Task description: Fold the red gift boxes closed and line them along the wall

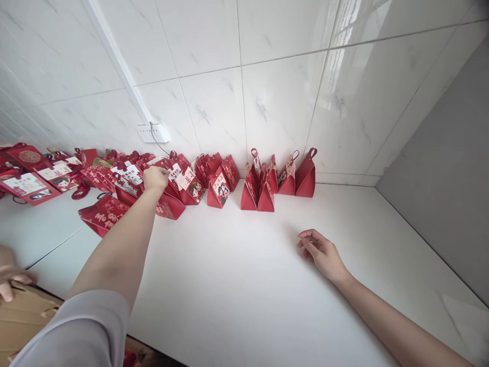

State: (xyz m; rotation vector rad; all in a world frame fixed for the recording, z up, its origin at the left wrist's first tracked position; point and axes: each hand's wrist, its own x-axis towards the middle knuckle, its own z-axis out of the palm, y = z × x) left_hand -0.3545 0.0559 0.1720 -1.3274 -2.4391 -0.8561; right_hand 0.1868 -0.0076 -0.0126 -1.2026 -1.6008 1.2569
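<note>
My left hand (155, 177) reaches far forward into a heap of small red gift bags (126, 186) along the wall. Its fingers are closed around the top of one red gift bag (170, 204). My right hand (321, 252) rests on the white surface (237, 275), fingers loosely curled and apart, with nothing in it. A short way beyond it, a group of upright triangular red bags (263, 186) with looped handles stands against the wall. Two more printed bags (206, 186) stand between the heap and that group.
Flat red boxes with printed cards (28, 186) lie at the far left. A wall socket with a cable (153, 132) sits above the heap. Another person's hand (9, 278) shows at the left edge over a cardboard box (23, 316). A grey wall (443, 178) closes the right side.
</note>
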